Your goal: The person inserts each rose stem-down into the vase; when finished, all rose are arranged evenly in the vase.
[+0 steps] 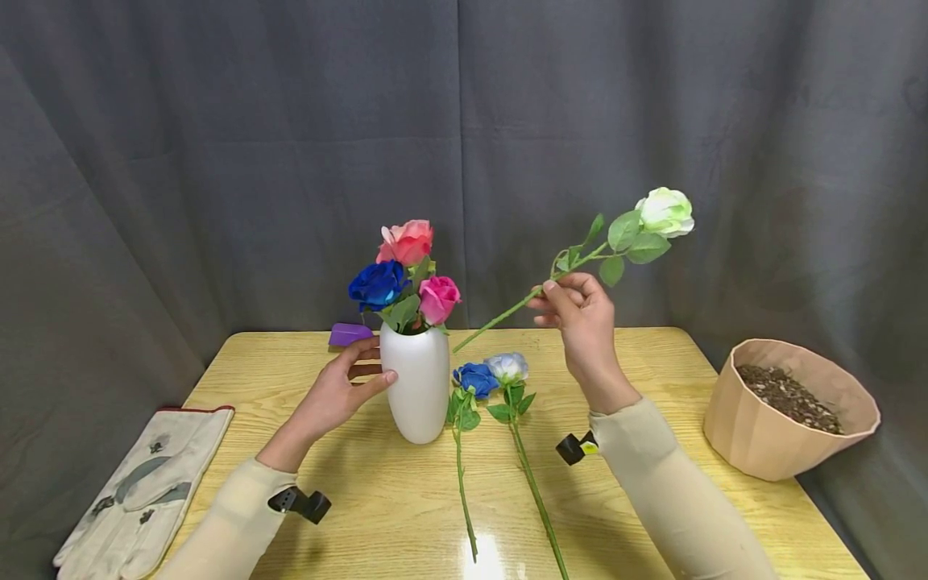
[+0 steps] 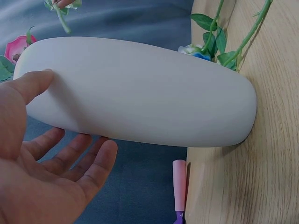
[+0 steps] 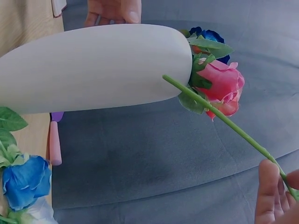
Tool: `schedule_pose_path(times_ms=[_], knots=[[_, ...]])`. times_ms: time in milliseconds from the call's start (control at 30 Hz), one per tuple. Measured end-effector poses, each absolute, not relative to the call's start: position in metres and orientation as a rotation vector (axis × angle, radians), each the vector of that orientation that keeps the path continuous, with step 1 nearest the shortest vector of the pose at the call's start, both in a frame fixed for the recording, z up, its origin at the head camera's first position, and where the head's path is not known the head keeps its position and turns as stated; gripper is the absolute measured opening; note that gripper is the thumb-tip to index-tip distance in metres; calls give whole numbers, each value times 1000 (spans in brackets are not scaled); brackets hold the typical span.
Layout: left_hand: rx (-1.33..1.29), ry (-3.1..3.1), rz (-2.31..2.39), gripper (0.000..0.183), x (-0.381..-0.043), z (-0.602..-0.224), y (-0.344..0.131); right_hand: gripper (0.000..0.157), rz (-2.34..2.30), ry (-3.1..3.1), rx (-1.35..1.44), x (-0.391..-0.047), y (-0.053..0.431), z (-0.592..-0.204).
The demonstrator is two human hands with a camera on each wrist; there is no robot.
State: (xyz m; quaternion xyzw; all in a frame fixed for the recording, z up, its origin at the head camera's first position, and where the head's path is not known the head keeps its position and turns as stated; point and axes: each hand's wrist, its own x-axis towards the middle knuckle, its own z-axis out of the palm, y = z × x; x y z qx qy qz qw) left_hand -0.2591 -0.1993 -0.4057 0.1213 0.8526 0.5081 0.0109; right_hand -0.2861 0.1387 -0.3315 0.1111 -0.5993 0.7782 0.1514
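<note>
A white vase (image 1: 415, 387) stands upright on the table, holding a coral rose (image 1: 408, 242), a dark blue rose (image 1: 378, 284) and a pink rose (image 1: 439, 300). My left hand (image 1: 346, 388) holds the vase from its left side, thumb across the front and fingers behind. Right of the vase and above the table, my right hand (image 1: 582, 312) pinches the stem of a pale green-white rose (image 1: 664, 212). Its bloom points up to the right; the bare stem end slopes down toward the vase, near the rim but outside it in the right wrist view (image 3: 224, 119).
A blue rose (image 1: 475, 379) and a pale blue-white rose (image 1: 507, 367) lie right of the vase. Behind it is a purple tool (image 1: 350, 334) with a pink handle (image 2: 179, 185). White gloves (image 1: 148, 487) lie left; a peach pot (image 1: 747, 419) of soil stands right. A grey curtain (image 1: 290, 161) hangs behind.
</note>
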Motion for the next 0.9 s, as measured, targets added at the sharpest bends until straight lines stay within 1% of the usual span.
schedule_pose_path(times_ms=[567, 900], knots=[[380, 2665, 1588, 71, -258, -406, -199, 8, 2297, -1493, 386, -288, 133, -326], [389, 2664, 1592, 70, -259, -406, -199, 10, 2345, -1424, 372, -289, 129, -324]])
